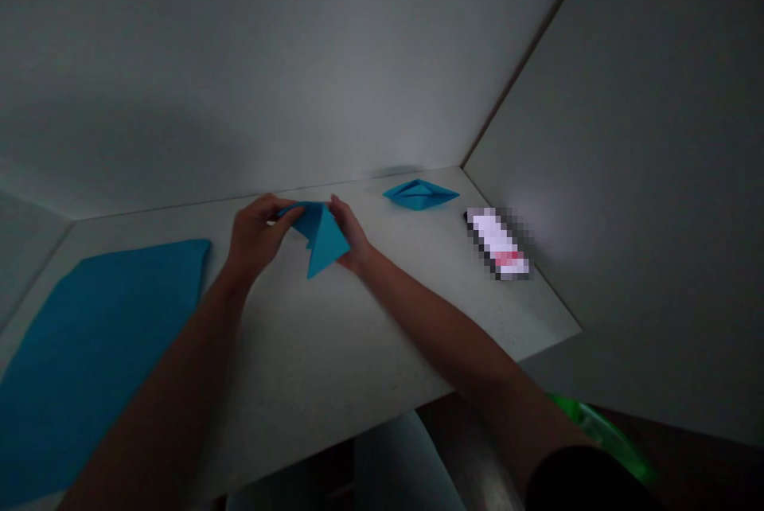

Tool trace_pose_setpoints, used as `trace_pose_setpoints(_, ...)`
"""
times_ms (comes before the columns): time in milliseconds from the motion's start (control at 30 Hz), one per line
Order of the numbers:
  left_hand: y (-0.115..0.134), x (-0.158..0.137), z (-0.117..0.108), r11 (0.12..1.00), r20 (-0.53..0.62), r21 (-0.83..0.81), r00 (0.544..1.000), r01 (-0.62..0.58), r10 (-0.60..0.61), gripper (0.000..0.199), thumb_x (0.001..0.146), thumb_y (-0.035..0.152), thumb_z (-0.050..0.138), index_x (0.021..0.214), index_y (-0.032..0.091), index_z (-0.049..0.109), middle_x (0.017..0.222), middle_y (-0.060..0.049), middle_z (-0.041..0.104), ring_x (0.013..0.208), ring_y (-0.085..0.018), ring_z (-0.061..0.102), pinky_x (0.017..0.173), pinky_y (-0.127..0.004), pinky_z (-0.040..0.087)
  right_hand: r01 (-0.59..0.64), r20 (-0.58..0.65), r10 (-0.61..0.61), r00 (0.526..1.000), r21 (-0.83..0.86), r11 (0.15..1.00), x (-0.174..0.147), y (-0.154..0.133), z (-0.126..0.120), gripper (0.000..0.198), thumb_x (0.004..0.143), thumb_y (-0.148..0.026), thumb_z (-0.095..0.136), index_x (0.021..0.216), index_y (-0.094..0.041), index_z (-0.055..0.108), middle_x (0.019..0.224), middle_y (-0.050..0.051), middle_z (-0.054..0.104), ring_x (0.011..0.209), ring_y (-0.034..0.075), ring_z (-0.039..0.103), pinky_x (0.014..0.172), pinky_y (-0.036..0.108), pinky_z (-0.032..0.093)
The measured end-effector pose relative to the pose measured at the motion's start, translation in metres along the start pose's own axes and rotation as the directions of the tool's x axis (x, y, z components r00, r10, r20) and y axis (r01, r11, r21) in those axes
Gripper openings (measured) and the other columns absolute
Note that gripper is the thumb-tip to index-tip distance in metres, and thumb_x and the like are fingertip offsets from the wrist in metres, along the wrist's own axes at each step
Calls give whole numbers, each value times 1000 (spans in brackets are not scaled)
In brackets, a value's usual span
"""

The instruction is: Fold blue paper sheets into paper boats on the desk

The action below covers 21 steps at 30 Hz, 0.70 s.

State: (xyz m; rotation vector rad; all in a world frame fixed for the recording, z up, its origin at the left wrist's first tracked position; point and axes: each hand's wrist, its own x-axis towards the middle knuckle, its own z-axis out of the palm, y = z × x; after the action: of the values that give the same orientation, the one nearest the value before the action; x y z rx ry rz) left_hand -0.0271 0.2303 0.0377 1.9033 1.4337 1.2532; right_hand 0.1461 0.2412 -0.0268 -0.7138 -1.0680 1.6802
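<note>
A partly folded sheet of blue paper (328,242) is held between both hands above the white table, its pointed flaps hanging down. My left hand (258,231) pinches its left edge between thumb and fingers. On the other side, my right hand (351,231) grips the paper from behind, some of its fingers hidden by the folds. A finished-looking blue paper boat (420,194) rests on the table to the right of my hands, near the back wall.
A large stack of blue paper (113,336) lies on the left of the white table (310,360). Toward the right edge is a phone (498,243) with a lit, blurred screen. Walls (334,57) border the table behind and to the right. Something green (614,439) is below, at right.
</note>
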Motion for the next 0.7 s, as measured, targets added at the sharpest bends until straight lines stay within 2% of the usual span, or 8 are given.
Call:
trace_pose_setpoints(100, -38, -7, -12, 987, -7, -78, 990, 137, -138, 11, 86, 35, 79, 86, 24, 81, 87, -4, 80, 82, -23, 73, 72, -33, 57, 175, -224, -166, 961, 24, 984, -2, -10, 0, 56, 86, -84, 68, 93, -29, 58, 64, -7, 35, 56, 15, 27, 54, 32, 20)
trace_pose_setpoints(167, -51, -7, -11, 968, 31, -144, 979, 206, -204, 16, 85, 38, 80, 90, 23, 80, 83, -4, 78, 74, -21, 69, 64, -31, 52, 255, -262, -260, 929, -53, 965, -5, -16, -2, 52, 85, -78, 73, 94, -29, 58, 66, -8, 33, 58, 15, 25, 56, 32, 16)
trace_pose_setpoints(233, -56, -6, -8, 954, 53, -196, 974, 228, -221, 25, 82, 42, 86, 94, 22, 77, 76, -1, 73, 66, -17, 63, 59, -28, 48, 266, -187, -297, 936, -173, 948, -8, -23, -4, 51, 82, -73, 82, 95, -28, 61, 67, -8, 35, 59, 14, 26, 58, 31, 18)
trace_pose_setpoints(333, -60, -5, -3, 954, 65, -229, 981, 195, -185, 37, 76, 45, 95, 95, 23, 72, 71, 3, 67, 63, -14, 58, 61, -26, 47, 234, -36, -257, 966, -307, 922, -8, -30, -8, 56, 83, -78, 82, 102, -28, 65, 70, -7, 41, 61, 15, 31, 59, 31, 23)
trace_pose_setpoints(400, -61, -6, -1, 958, 91, -233, 985, 166, -148, 38, 75, 48, 95, 88, 22, 70, 71, 2, 68, 64, -13, 59, 63, -27, 48, 225, 28, -231, 972, -376, 899, -5, -32, -10, 56, 81, -75, 85, 101, -28, 63, 74, -7, 45, 65, 15, 36, 61, 31, 28)
trace_pose_setpoints(533, -66, -5, 1, 951, 155, -270, 982, 152, -112, 39, 78, 54, 93, 80, 21, 71, 71, -1, 71, 64, -14, 59, 61, -27, 46, 190, 132, -143, 981, -490, 851, 1, -29, -17, 48, 84, -59, 90, 106, -28, 61, 73, -9, 41, 64, 14, 35, 62, 30, 31)
trace_pose_setpoints(700, -70, -2, 3, 907, 103, -383, 983, 178, -150, 38, 77, 54, 93, 86, 22, 75, 76, -1, 74, 61, -13, 62, 55, -25, 47, 209, 234, -91, 968, -547, 811, 7, -23, -28, 38, 94, -52, 80, 117, -27, 63, 73, -9, 45, 63, 14, 39, 60, 29, 32)
